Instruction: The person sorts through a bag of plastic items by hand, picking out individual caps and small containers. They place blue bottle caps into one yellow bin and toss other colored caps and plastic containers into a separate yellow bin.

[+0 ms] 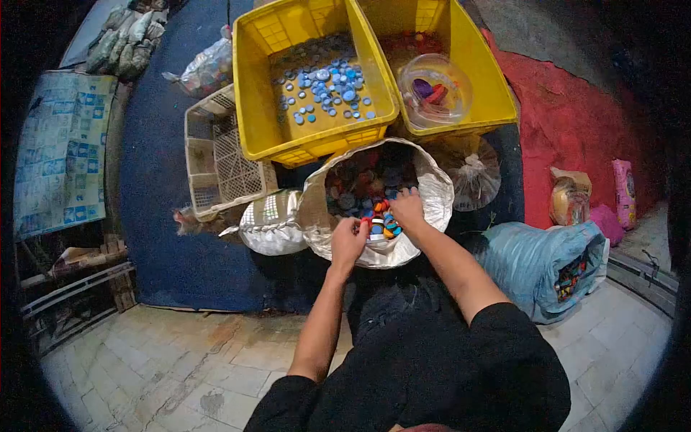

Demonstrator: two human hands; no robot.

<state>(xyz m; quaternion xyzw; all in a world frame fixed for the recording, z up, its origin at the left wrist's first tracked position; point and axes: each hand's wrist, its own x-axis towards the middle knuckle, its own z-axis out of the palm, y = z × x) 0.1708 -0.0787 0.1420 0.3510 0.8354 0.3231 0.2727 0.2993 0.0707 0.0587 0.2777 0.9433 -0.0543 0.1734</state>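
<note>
A white woven sack (436, 189) with its rim rolled open stands right in front of me, holding many plastic bottle caps (379, 222) in red, orange, blue, yellow and white. At the near left of the opening, my left hand (350, 242) is closed, thumb and fingers pinched on a red bottle cap (364, 228). My right hand (407, 209) reaches over the right side of the rim, its fingers apart and bent down beside the colourful caps. Darker caps lie in shadow deeper in the sack.
Behind the sack, one yellow crate (248, 108) holds blue caps; another yellow crate (497, 108) holds a clear round tub (461, 97). A pale plastic crate (198, 165) and a tied white sack (270, 234) stand left. A blue-grey sack of caps (522, 263) lies right.
</note>
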